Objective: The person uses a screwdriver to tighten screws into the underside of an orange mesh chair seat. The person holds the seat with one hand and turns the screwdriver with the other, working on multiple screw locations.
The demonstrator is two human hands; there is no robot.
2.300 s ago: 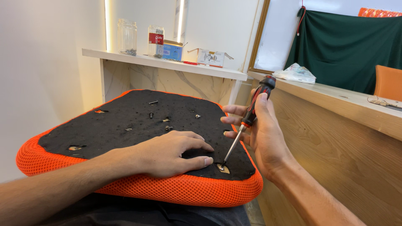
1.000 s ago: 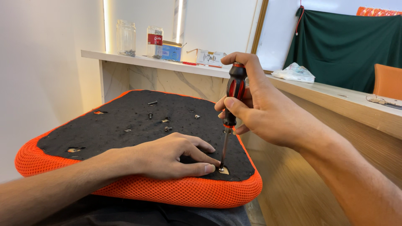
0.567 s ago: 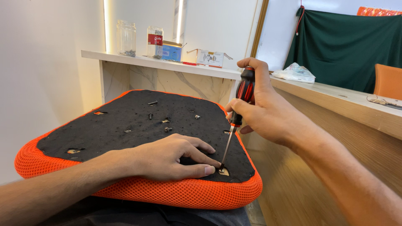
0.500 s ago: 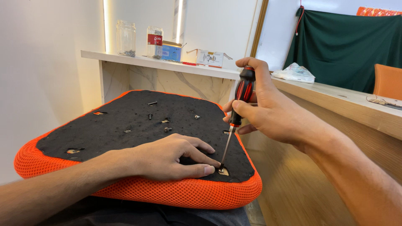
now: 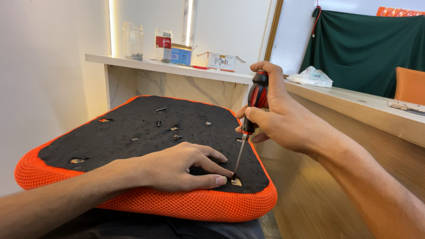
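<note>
Right now an orange mesh seat cushion (image 5: 146, 206), black underside up, is lying across the person's lap, spreading out left of and beneath both grips. Flat on it, the left hand (image 5: 177, 168) is pressing down, its grip empty, fingertips just beside the screw hole (image 5: 236, 181). Above that, the right hand (image 5: 283, 117) is wrapping its grip around a red-and-black screwdriver (image 5: 252, 113), nearly upright, tip sitting in the hole. Loose screws (image 5: 160, 123) are lying beyond the left grip.

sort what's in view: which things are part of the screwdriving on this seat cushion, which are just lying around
In use: right hand, screwdriver, left hand, seat cushion, corner screw hole.

Lying about: loose screws, glass jar, small boxes, plastic bag.
</note>
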